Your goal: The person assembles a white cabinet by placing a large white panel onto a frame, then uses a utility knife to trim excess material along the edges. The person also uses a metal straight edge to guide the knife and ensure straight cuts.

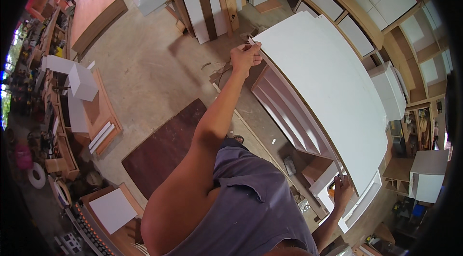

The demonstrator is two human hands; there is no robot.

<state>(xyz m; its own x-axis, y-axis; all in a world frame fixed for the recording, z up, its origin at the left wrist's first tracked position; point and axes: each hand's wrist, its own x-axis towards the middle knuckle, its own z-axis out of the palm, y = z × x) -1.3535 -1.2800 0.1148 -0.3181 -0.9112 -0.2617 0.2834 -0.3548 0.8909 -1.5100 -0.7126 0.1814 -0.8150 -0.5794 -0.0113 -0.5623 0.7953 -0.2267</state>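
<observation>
A large white panel (318, 82) lies across a cabinet carcass, its long brown edge facing me. At that edge's far-left corner my left hand (247, 58) is closed in a pinch on a thin pale strip (251, 41), whose tip pokes past the fingers. The strip appears to run along the edge toward my right hand (343, 191). That hand is closed at the near end of the edge, fingertips on the strip. Close beside it shows a small yellow-and-black object (331, 188), partly hidden; its kind is unclear. White inner dividers (289, 111) show beneath the panel.
A dark red-brown board (166, 147) lies on the floor to my left. White panels (202, 2) lean at the back. Wooden cabinets with white fronts (354, 34) stand at the right. A white tray-like frame (364, 203) sits below the panel's near end.
</observation>
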